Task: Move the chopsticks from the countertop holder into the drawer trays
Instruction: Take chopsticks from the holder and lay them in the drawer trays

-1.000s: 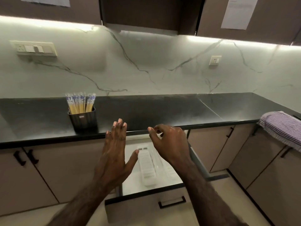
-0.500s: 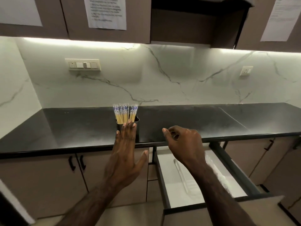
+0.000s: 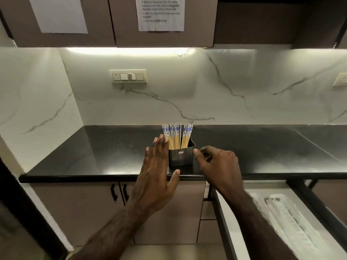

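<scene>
Two hands flank the holder (image 3: pixel 181 156) on the bench (image 3: pixel 105 152): left hand (image 3: pixel 155 177) spread flat, right hand (image 3: pixel 217 166) half-curled (both empty); chopsticks (image 3: pixel 176 135) upright inside.

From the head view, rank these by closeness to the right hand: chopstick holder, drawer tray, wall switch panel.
From the right hand:
1. Chopstick holder, just left of its fingertips on the countertop.
2. Drawer tray, lower right in the open drawer.
3. Wall switch panel, up left on the backsplash.

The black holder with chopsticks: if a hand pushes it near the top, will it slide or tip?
The holder may tip: tall chopsticks probably raise its balance. Pushed low, it would likely slide, since the countertop looks glossy.
</scene>
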